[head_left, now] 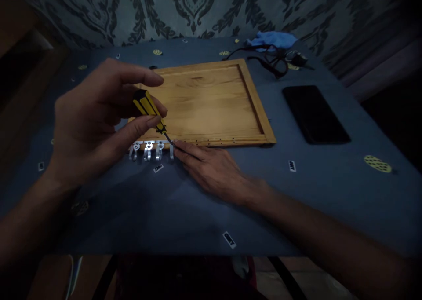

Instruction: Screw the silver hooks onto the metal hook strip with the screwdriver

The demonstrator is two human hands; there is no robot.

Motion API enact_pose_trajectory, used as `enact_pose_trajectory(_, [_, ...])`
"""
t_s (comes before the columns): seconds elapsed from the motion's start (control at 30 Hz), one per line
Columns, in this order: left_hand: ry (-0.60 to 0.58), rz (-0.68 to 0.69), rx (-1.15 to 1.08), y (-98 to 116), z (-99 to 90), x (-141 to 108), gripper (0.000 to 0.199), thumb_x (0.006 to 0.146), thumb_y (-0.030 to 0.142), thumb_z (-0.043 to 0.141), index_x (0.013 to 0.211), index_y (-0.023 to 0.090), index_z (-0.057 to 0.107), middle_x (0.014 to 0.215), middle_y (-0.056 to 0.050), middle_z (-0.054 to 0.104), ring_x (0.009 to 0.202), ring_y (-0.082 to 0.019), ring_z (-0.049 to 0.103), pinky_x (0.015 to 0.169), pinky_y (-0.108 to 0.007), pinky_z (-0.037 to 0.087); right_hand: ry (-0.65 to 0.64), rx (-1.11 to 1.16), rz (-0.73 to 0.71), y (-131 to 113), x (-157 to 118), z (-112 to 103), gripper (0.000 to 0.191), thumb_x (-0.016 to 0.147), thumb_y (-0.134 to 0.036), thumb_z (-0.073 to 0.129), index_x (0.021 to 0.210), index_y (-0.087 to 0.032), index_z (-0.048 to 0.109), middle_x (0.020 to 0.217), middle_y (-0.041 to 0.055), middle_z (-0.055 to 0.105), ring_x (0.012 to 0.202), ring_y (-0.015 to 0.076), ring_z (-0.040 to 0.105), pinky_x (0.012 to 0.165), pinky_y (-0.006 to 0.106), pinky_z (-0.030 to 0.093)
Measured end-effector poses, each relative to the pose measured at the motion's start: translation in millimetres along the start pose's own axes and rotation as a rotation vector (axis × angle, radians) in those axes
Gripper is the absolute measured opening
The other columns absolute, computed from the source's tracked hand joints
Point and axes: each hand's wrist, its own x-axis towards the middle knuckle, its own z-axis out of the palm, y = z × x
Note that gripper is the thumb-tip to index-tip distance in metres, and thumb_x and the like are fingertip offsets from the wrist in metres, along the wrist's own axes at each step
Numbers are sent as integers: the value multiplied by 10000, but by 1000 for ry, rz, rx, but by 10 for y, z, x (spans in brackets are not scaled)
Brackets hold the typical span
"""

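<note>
My left hand (99, 111) pinches a yellow-and-black screwdriver (148, 107) between thumb and fingers. Its shaft slants down to the front edge of a framed wooden board (204, 102), at the rightmost of several metal hooks (149, 150) lined up along that edge. My right hand (211, 166) lies low against the same edge, fingertips pressed together at that last hook, close to the screwdriver's tip. Whatever small piece those fingertips hold is hidden. A row of small dark holes runs along the edge to the right of the hooks.
A black phone (314, 114) lies right of the board. Behind it are dark-framed glasses (275, 64), a small dark object (296, 58) and a crumpled blue cloth (272, 39). The blue patterned tablecloth (263, 229) reaches the near table edge; a patterned wall stands behind.
</note>
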Motion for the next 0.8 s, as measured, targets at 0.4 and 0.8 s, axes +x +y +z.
enact_pose_trajectory(0.4, [39,-35,-181,0,-3,21,422,929,214,852,1320,313,731,1166,0,772,1009,-225,813,901,-408,739,-5,19,17,-2,-2,-9,535,1042,-114,520,1572,-151,577,1612,155,606,1265,300,737,895,434,675])
enact_pose_trajectory(0.8, [71,-90,-136,49,39,7,400,916,171,852,1280,295,742,1101,-14,752,1030,-223,810,887,-363,712,12,-1,7,3,-8,14,515,1053,-122,507,1561,-161,585,1612,151,607,1230,285,753,853,409,677])
